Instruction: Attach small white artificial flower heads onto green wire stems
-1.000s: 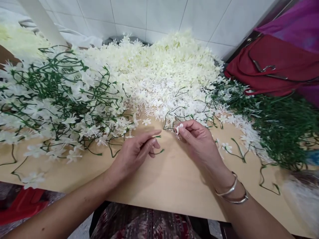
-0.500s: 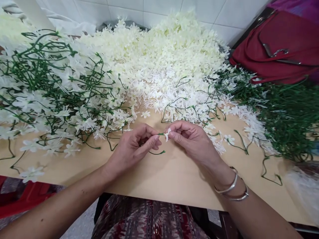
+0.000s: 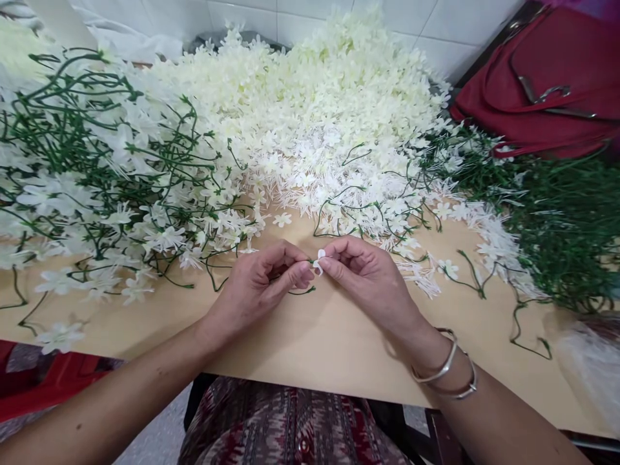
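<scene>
Over the front of the table, my left hand (image 3: 271, 278) pinches a green plastic flower stem (image 3: 303, 291); its lower tip sticks out below the fingers, and much of it is hidden in the palm. My right hand (image 3: 363, 274) holds a small white artificial flower (image 3: 320, 261) between thumb and forefinger. The flower sits at the stem's upper end, with the fingertips of both hands almost touching. Beyond my hands lies a heap of loose white petals (image 3: 310, 97) and a spread of white stamens (image 3: 329, 174).
Green stems with white flowers (image 3: 121, 168) are piled at the left. Bare green stems (image 3: 566, 226) lie at the right, below a red handbag (image 3: 566, 77). A clear plastic bag (image 3: 591, 361) rests on the right edge of the wooden table (image 3: 320, 355). A red stool (image 3: 53, 381) stands below left.
My right hand has moved slightly left, bringing the white flower closer to my left fingertips. Less green stem shows between the hands. The view has shifted a little.
</scene>
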The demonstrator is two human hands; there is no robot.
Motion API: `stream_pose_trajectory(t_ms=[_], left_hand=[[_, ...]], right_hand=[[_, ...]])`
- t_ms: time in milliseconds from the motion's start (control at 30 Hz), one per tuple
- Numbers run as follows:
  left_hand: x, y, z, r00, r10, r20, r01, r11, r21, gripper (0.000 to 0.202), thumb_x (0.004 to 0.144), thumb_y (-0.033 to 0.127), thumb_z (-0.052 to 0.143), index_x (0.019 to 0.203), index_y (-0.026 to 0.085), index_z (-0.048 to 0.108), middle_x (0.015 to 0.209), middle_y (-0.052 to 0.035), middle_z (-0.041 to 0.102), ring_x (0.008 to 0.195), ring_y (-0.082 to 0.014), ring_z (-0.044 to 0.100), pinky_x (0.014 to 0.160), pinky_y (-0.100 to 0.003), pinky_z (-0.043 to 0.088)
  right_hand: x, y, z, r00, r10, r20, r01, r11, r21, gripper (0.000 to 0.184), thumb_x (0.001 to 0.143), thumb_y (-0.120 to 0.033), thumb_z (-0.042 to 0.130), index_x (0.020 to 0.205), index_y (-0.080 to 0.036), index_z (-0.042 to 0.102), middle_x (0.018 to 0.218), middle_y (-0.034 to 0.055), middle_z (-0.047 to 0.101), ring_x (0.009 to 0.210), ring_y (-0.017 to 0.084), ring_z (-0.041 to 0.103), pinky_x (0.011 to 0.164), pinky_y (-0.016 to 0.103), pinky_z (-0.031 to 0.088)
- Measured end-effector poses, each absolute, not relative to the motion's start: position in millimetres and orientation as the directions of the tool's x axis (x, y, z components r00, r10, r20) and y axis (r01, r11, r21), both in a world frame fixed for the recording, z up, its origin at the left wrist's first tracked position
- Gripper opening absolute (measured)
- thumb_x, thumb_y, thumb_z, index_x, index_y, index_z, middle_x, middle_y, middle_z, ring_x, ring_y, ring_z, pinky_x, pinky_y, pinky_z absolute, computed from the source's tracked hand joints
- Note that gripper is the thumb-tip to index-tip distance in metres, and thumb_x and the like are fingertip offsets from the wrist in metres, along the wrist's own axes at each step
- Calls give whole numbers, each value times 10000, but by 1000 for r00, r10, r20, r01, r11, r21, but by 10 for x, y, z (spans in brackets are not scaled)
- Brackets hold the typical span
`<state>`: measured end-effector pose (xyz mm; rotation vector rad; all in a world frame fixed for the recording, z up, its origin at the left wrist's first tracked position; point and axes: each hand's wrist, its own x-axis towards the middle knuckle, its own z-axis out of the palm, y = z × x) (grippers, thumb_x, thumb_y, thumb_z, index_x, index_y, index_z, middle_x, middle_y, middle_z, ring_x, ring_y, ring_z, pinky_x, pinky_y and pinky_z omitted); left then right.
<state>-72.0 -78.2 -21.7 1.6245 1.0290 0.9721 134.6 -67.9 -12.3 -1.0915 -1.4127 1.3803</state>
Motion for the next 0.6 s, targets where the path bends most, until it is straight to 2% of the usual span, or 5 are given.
stream_pose_trajectory(t_ms=[267,600], left_hand=[[-697,-748,-191,362,926,104,241,-201,950,176,1045,338,612,968,188,667,820,-22,799,741,-139,759,712,-246,606],[-693,-750,-173,399,912,95,206,-190,960,215,1067,355,576,939,201,657,845,-13,775,776,-131,733,764,-251,577]], right_hand=[[1306,-705,-159,-197,980,9,28,15,-1000,111,901,-293,751,862,-210,688,732,-31,616,667,113,515,627,273,434],[1263,-707,-177,-208,978,-6,-52,-17,-998,172,903,-372,779,885,-231,683,749,-24,629,684,129,565,653,289,503]])
